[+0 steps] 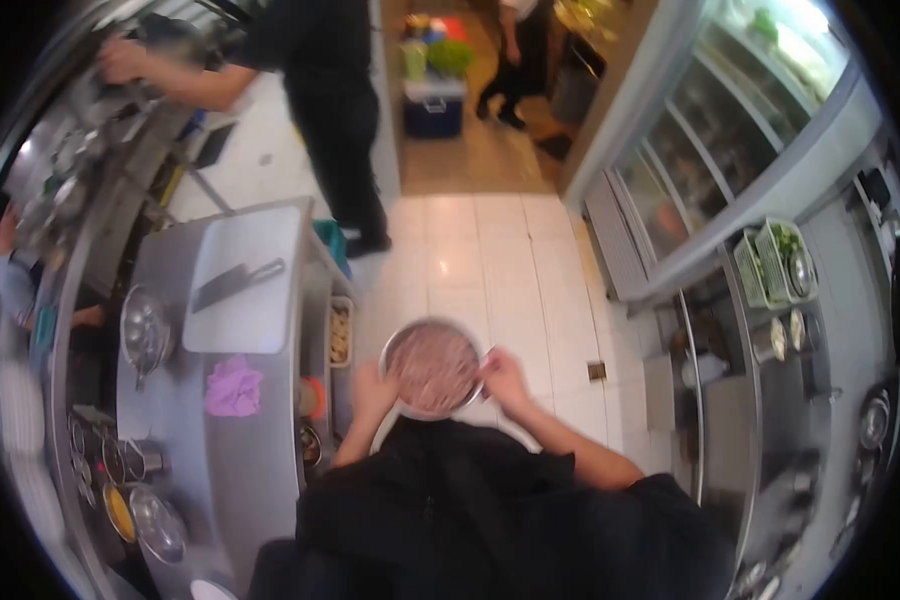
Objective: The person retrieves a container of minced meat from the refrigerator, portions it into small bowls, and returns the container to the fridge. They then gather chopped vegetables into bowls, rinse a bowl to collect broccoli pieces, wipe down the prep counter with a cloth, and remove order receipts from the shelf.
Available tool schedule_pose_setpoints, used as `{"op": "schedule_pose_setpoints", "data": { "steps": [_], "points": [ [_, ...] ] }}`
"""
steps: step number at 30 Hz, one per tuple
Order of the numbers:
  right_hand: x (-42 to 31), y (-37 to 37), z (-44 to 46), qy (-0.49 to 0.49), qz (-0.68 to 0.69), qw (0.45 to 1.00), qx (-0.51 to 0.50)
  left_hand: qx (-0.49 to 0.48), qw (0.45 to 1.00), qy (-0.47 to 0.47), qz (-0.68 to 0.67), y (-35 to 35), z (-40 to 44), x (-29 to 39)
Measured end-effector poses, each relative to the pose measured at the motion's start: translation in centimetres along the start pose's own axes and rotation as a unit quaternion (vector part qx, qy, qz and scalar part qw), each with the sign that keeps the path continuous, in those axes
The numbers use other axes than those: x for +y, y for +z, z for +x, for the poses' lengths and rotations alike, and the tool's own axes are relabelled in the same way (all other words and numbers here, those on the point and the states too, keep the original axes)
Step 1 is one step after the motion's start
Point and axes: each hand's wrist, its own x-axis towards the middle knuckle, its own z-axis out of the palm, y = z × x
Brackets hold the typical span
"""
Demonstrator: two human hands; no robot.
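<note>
A round metal bowl filled with pinkish sliced meat is held in front of my body, above the tiled floor. My left hand grips its left side, with the fingertips at the rim. On the right side, my right hand is closed at the rim, its fingers pressed together. Left of the bowl is a steel worktable. It bears a white cutting board with a cleaver lying on it, and a purple cloth.
A person in dark clothes stands at the upper left, one arm stretched left. Another person is beyond the doorway near a blue cooler. A glass-door fridge and a counter with green baskets line the right.
</note>
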Motion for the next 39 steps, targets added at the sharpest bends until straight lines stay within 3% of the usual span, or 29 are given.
{"op": "schedule_pose_setpoints", "data": {
  "steps": [1,2,3,6,8,10,11,12,13,14,15,17,19,20,21,22,23,24,25,26,28,29,30,32,33,36,38,39],
  "points": [
    [-2.3,-2.6,0.8,0.010,-0.020,0.998,0.061,-0.027,0.998,0.025,0.051,2.2,2.9,4.2],
    [-4.8,-4.7,1.3,-0.033,-0.008,0.993,0.114,-0.065,0.997,0.044,0.007,3.9,5.2,6.9],
    [-4.9,-6.0,3.3,-0.144,-0.028,0.972,0.185,-0.096,0.992,0.067,-0.042,6.1,7.7,9.4],
    [-10.0,-7.2,7.4,-0.164,-0.093,0.955,0.227,-0.151,0.980,0.013,-0.130,11.1,14.1,10.7],
    [-9.1,-10.2,11.0,-0.123,-0.043,0.963,0.237,-0.201,0.972,0.039,-0.113,14.4,17.7,13.8],
    [-8.9,-15.7,13.4,-0.019,0.024,0.964,0.263,-0.238,0.964,0.065,-0.096,17.9,20.6,16.5],
    [-7.7,-18.1,15.6,-0.030,0.115,0.955,0.271,-0.238,0.961,0.101,-0.094,20.4,21.6,17.8],
    [-8.1,-19.0,18.2,-0.024,0.112,0.953,0.279,-0.241,0.957,0.135,-0.093,23.0,22.4,18.9],
    [-8.6,-18.8,21.4,-0.095,-0.051,0.942,0.318,-0.231,0.962,0.098,-0.107,27.8,25.0,15.5],
    [-8.8,-19.4,23.6,-0.159,-0.214,0.902,0.340,-0.271,0.959,0.002,-0.081,28.5,27.6,16.0],
    [-9.2,-20.8,25.1,-0.148,-0.214,0.903,0.342,-0.258,0.960,-0.010,-0.112,29.6,29.8,17.0],
    [-11.7,-23.2,29.8,-0.116,-0.018,0.953,0.279,-0.230,0.964,-0.013,-0.136,31.8,34.3,21.5],
    [-10.2,-29.5,33.8,-0.019,0.082,0.954,0.288,-0.209,0.947,0.243,0.025,34.3,35.8,26.3],
    [-10.9,-32.6,36.4,-0.002,0.168,0.941,0.294,-0.206,0.948,0.243,0.025,36.5,37.8,26.8],
    [-15.4,-34.0,37.8,-0.010,0.020,0.943,0.332,-0.227,0.958,0.174,-0.002,39.6,39.7,26.6],
    [-13.5,-35.2,41.7,-0.026,0.016,0.950,0.311,-0.251,0.962,0.102,-0.031,42.1,41.0,27.1],
    [-14.6,-35.3,43.5,-0.076,-0.033,0.954,0.288,-0.292,0.946,0.000,-0.141,39.7,43.2,32.7],
    [-16.1,-35.3,45.4,-0.132,-0.078,0.953,0.263,-0.237,0.952,0.033,-0.192,39.8,45.7,34.6],
    [-18.1,-35.6,46.6,-0.089,0.010,0.967,0.237,-0.256,0.954,0.022,-0.156,41.0,47.8,35.6],
    [-19.0,-37.0,48.2,-0.096,0.012,0.966,0.238,-0.272,0.955,0.010,-0.118,42.2,49.7,36.3],
    [-20.7,-41.2,51.6,0.020,0.225,0.926,0.303,-0.217,0.945,0.238,0.053,46.2,51.4,38.9],
    [-19.8,-43.3,53.6,0.013,0.174,0.932,0.319,-0.277,0.936,0.206,0.067,46.3,52.5,42.9],
    [-19.8,-44.2,56.1,0.005,0.172,0.929,0.328,-0.279,0.934,0.216,0.060,48.7,55.2,42.8],
    [-19.6,-44.2,60.9,-0.052,-0.107,0.934,0.336,-0.312,0.948,0.046,-0.051,53.8,61.6,39.7],
    [-20.0,-44.5,63.6,-0.051,-0.043,0.947,0.313,-0.320,0.944,0.039,-0.074,55.5,65.0,40.0],
    [-22.6,-48.8,69.3,0.009,0.021,0.958,0.286,-0.353,0.925,0.136,0.037,59.6,71.9,44.8],
    [-24.0,-54.9,73.0,0.039,-0.291,0.925,0.241,-0.399,0.902,0.142,0.085,62.6,75.7,48.8],
    [-26.2,-57.0,74.4,-0.031,-0.362,0.881,0.304,-0.425,0.886,0.170,0.074,67.3,78.2,46.7]
  ]
}}
